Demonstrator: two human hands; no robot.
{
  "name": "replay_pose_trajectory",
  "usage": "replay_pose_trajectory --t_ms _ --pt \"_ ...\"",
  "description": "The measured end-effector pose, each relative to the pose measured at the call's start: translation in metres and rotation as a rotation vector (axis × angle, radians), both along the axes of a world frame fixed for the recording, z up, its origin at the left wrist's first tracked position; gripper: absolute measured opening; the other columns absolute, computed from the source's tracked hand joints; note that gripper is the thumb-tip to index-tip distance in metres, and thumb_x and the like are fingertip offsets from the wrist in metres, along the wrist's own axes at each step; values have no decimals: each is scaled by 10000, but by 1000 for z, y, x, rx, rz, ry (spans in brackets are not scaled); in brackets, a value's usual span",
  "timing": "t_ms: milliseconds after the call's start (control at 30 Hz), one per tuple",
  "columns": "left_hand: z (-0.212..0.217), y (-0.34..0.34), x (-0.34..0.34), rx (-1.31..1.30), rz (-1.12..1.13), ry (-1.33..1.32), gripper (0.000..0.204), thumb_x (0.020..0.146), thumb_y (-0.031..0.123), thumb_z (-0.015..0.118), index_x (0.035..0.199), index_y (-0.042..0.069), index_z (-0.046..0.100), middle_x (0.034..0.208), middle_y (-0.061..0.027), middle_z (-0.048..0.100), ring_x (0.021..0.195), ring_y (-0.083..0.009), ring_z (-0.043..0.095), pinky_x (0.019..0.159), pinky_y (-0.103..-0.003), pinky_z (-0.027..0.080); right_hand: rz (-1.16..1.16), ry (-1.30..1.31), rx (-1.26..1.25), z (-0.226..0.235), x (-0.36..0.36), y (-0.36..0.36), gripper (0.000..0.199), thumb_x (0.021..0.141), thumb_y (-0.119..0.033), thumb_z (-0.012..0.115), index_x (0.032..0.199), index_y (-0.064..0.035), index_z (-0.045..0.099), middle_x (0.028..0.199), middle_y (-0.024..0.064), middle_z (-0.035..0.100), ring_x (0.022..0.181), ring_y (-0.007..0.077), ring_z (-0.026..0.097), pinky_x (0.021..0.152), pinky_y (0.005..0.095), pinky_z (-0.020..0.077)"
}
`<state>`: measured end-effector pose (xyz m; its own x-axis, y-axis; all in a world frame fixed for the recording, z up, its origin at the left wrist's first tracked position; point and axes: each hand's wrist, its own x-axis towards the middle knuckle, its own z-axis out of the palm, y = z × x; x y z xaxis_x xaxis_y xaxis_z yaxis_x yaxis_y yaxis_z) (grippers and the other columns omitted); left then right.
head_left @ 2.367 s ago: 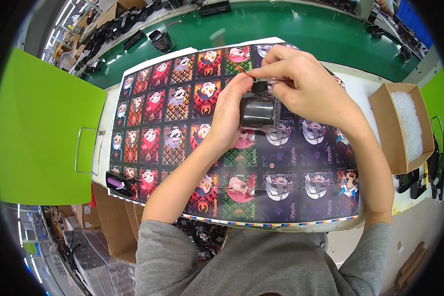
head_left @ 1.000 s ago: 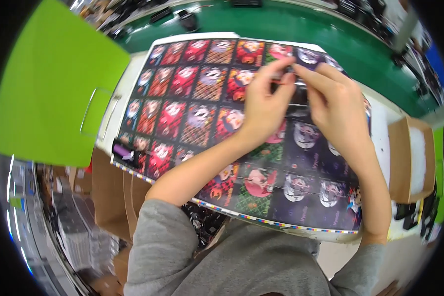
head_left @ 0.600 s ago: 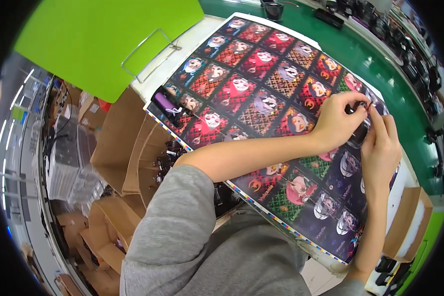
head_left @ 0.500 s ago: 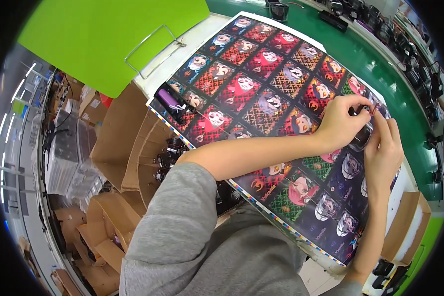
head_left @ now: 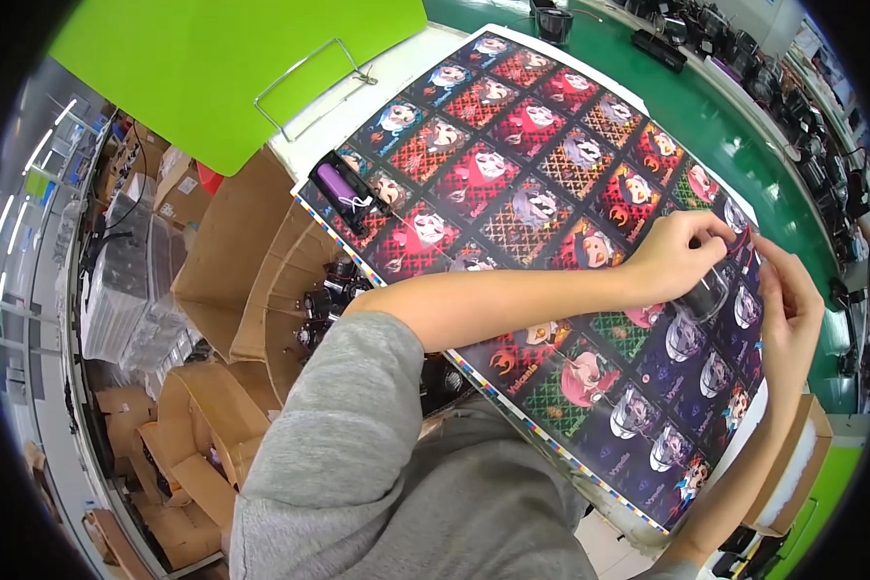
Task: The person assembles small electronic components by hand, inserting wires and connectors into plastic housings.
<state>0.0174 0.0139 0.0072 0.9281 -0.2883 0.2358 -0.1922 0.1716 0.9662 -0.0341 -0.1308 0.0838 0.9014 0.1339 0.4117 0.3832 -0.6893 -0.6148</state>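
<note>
Over the right part of a large printed sheet point(head_left: 536, 203) with rows of cartoon figures, my hands are close together. My left hand point(head_left: 681, 256) is curled, thumb and index finger pinched near a small dark part with a clear, see-through housing point(head_left: 703, 298) under the fingers. My right hand point(head_left: 793, 304) is beside it, its fingertips pinched near thin reddish wires point(head_left: 741, 242) that run between the hands. The housing's far side and what lies inside my left fingers are hidden. Near the sheet's left corner rests a black device with a purple cylinder point(head_left: 336, 184) and a white wire.
A bright green board point(head_left: 232, 68) and a bent wire stand point(head_left: 314, 87) are at the far left. Open cardboard boxes point(head_left: 208, 416) stand on the left. A green conveyor belt point(head_left: 706, 126) runs along the far side, with black devices beyond it. Another box point(head_left: 793, 474) is at lower right.
My right hand has moved to the right, away from my left hand, and the gap between them has widened. My left hand has stayed nearly in place, and more of the clear housing shows.
</note>
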Motion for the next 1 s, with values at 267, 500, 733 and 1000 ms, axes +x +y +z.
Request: replay_pose_trajectory --t_ms 267,500,733,1000 --pt "-5 -1 2 228 38 -479 313 743 143 604 1002 -28 567 799 -112 537 801 -235 548 732 -338 442 34 201 134 -7 5 -4 203 888 -64 523 1048 -6 633 791 -20 592 626 21 422 529 177 316" --pt "-5 6 2 274 155 -782 572 734 176 644 1238 25 421 1089 -188 451 916 -346 538 777 -396 472 18 208 133 -24 10 -4 206 880 -75 534 1041 6 634 776 -1 604 612 24 433 503 187 325" --pt "4 10 15 231 209 -898 168 777 81 622 937 43 655 837 -105 619 726 -245 615 616 -315 500 -27 232 167 -16 6 -3 169 856 -24 537 976 55 626 739 20 599 624 47 464 552 202 384" --pt "10 10 10 78 179 -728 147 744 -11 611 879 18 663 784 -117 648 703 -224 618 616 -294 490 28 154 130 -19 10 -3 187 814 -9 535 965 35 637 740 93 639 610 90 530 577 250 439"
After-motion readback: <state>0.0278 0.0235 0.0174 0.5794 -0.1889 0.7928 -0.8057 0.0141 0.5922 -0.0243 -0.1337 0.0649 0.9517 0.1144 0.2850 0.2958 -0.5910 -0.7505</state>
